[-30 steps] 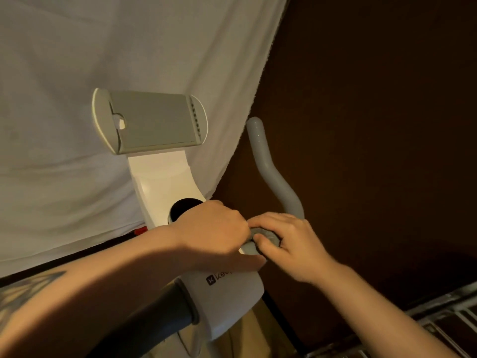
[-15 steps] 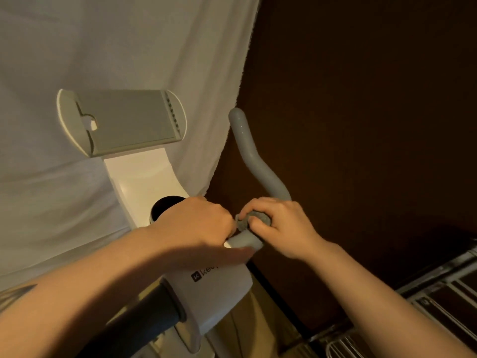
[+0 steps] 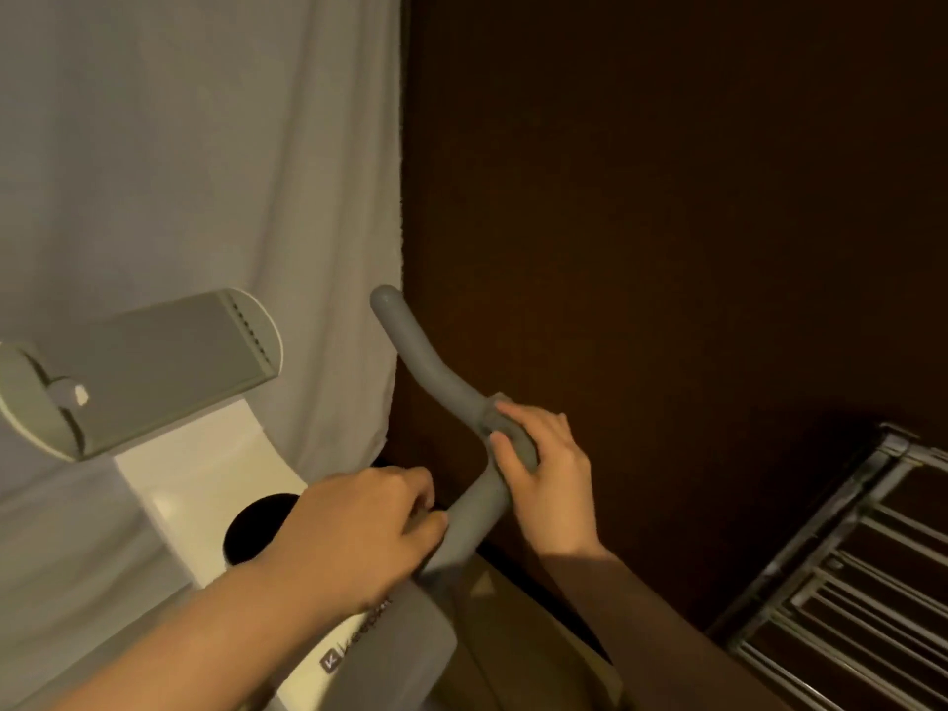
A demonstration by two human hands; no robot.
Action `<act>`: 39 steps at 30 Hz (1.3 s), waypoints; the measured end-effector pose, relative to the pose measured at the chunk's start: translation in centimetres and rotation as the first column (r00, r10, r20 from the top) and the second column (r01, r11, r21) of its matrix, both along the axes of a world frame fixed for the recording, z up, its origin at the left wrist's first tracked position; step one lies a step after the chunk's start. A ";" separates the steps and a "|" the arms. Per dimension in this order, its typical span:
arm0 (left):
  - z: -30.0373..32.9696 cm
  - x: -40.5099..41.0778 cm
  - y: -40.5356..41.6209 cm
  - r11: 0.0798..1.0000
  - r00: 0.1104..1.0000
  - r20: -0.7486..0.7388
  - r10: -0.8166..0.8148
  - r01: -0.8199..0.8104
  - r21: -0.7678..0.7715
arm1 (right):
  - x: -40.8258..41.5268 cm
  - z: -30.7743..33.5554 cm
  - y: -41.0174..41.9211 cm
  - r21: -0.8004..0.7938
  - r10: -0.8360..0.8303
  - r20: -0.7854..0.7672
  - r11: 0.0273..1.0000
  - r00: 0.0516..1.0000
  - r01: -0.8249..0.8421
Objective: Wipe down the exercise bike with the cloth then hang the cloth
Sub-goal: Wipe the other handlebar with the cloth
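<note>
Currently a small grey cloth [image 3: 495, 420] is held against the grey handlebar [image 3: 436, 382] by the right hand [image 3: 546, 474], whose fingers and thumb are curled round the bar at its bend, with the cloth pinched between them and the bar. Only a folded corner of the cloth is seen, at the upper edge of the grip, just above the fingertips; the rest is hidden under the hand. Lower on the same bar, the left hand [image 3: 354, 531] is placed with its fingers curled, the thumb and forefinger touching the bar's lower stretch; whether the bar is truly gripped there cannot be told, since the fingertips are hidden behind the knuckles. The two hands are set near each other but apart, the cloth lying with the upper one. Beyond the right hand's grip the bar is seen rising and curving to a rounded free end. To the left, the white body of the exercise bike [image 3: 205, 484] is found, with a dark round opening partly covered by the left wrist and a logo printed lower down. Above it a pale grey tablet holder [image 3: 149, 372] is mounted at a tilt. Behind these a white sheet [image 3: 179, 146] is hung, and beside it a dark brown wall [image 3: 667, 197] is seen. At the lower right a metal drying rack [image 3: 862, 572] is stood.
</note>
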State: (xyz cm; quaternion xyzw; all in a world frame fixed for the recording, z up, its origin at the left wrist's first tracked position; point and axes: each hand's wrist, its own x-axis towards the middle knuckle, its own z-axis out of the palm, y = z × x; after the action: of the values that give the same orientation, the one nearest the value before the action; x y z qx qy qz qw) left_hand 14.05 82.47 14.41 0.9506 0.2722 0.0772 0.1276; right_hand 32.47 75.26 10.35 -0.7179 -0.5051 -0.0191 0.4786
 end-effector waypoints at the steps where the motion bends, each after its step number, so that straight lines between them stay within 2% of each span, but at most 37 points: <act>1: -0.3 1.1 -0.1 0.999 0.999 0.011 0.033 -0.033 -0.026 | 0.3 0.4 0.6 0.011 -0.069 -0.092 0.997 0.993 0.070; 3: -1.1 3.2 -0.2 0.997 0.997 0.029 0.067 -0.066 -0.050 | -0.5 0.6 1.3 -0.030 -0.139 -0.275 0.990 0.951 0.136; 5: -1.8 4.4 -0.5 0.997 0.997 0.043 0.058 -0.056 -0.055 | -2.0 0.0 0.9 -0.091 -0.202 -0.372 0.979 0.906 0.180; 8: -2.5 4.8 -0.7 0.997 0.999 0.040 0.036 -0.033 -0.071 | -3.5 -0.8 -0.4 -0.142 -0.202 -0.373 0.977 0.905 0.160; 11: -2.6 5.0 -0.4 0.999 0.999 0.044 0.032 -0.031 -0.041 | -0.9 -0.4 1.4 -0.111 -0.176 -0.384 0.983 0.907 0.143; 15: -2.5 5.0 0.1 0.976 0.997 0.033 0.067 -0.059 -0.209 | -1.9 -1.4 1.6 -0.073 -0.231 -0.604 0.969 0.763 0.236; 18: -2.3 5.1 0.3 0.954 0.997 0.036 0.071 -0.057 -0.295 | -5.0 -2.6 0.1 0.066 -0.138 -0.697 0.965 0.704 0.255; 20: -2.2 5.3 0.5 0.952 0.997 0.036 0.072 -0.058 -0.301 | -3.2 -2.6 1.3 0.040 -0.174 -0.689 0.960 0.703 0.276; 22: -2.2 5.3 0.6 0.950 0.996 0.030 0.079 -0.066 -0.305 | -1.4 -1.7 2.3 -0.041 -0.228 -0.721 0.957 0.655 0.288; 24: -2.3 5.2 0.5 0.948 0.996 0.032 0.082 -0.068 -0.310 | -2.5 -1.6 2.2 -0.038 -0.222 -0.735 0.957 0.640 0.288; 27: -2.1 4.9 0.3 0.956 0.995 0.056 0.083 -0.064 -0.288 | -6.4 -1.7 0.0 -0.006 -0.217 -0.622 0.962 0.753 0.272; 30: -2.0 4.4 0.0 0.971 0.994 0.072 0.087 -0.069 -0.227 | -3.3 -1.2 1.2 -0.047 -0.234 -0.312 0.972 0.921 0.231; 32: -1.5 3.7 0.0 0.973 0.993 0.084 0.081 -0.061 -0.221 | -0.6 0.0 2.5 -0.138 -0.155 -0.245 0.983 0.957 0.123; 35: -1.0 1.9 0.3 0.972 0.999 0.041 0.021 -0.011 -0.235 | -0.1 0.0 2.4 -0.175 -0.024 -0.091 0.985 0.996 0.008; 39: -1.7 0.6 0.1 0.996 0.996 0.021 -0.085 0.086 -0.018 | 1.1 0.8 3.2 -0.278 0.163 0.069 0.951 0.984 -0.138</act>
State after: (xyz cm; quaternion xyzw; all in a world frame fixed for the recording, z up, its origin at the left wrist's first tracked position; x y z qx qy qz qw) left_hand 14.62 82.62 12.71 0.9593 0.2306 0.0787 0.1426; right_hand 33.55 78.45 11.15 -0.7345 -0.5775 0.0545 0.3522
